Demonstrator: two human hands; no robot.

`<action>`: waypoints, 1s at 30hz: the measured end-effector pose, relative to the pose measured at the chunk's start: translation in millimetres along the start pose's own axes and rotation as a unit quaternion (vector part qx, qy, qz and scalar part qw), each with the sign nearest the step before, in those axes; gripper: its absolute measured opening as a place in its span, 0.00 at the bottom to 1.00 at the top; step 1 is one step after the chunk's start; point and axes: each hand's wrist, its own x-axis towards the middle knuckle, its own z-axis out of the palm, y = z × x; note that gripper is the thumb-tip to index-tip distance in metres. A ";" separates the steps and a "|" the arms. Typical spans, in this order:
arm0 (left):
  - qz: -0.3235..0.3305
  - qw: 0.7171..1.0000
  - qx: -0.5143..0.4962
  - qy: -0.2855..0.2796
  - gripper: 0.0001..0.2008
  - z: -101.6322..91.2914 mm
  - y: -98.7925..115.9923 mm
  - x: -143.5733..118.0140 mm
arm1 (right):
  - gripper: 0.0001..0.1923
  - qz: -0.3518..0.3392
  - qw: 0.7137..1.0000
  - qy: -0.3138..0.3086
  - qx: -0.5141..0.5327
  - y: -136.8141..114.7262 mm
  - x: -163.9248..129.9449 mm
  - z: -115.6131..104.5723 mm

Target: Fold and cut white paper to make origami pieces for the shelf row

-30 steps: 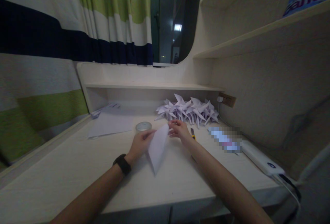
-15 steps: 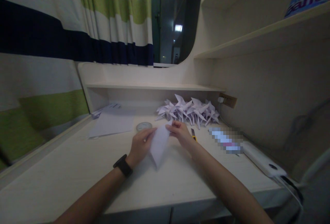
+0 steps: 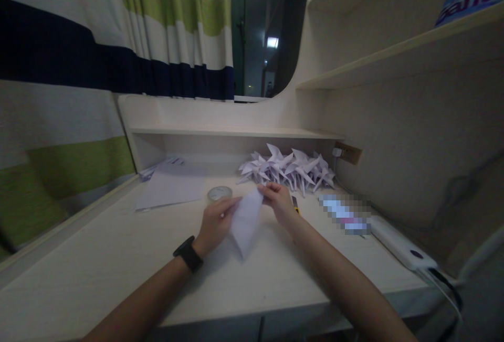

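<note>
Pinching a half-folded white paper sheet (image 3: 246, 221) between my left hand (image 3: 214, 224) and right hand (image 3: 280, 201), finished pale paper cranes (image 3: 287, 169) heaped beyond my right, this one early yet.

Both hands pinch a folded paper sheet (image 3: 246, 221) above the desk (image 3: 98, 263). Just behind the grip lies a tape roll (image 3: 219, 193); behind-right, a pile of paper cranes (image 3: 287, 169); right, a power bank (image 3: 401, 247).

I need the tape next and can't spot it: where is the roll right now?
In the head view, the tape roll lies flat on the desk, just beyond the left hand, right of the paper sheets.
</note>
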 end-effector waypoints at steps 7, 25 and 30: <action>-0.006 1.000 -0.015 -0.006 0.12 0.7 -2.2 -1.6 | 0.17 -0.007 1.000 0.012 0.005 -2.2 0.6 -1.1; -0.018 1.000 -0.013 -0.018 0.11 0.1 0.2 -1.1 | 0.16 0.003 0.999 0.048 -0.008 -6.0 6.5 -8.2; -0.016 1.000 -0.005 -0.012 0.11 -0.2 0.6 -1.3 | 0.17 0.041 0.998 0.044 -0.006 -7.4 5.9 -8.6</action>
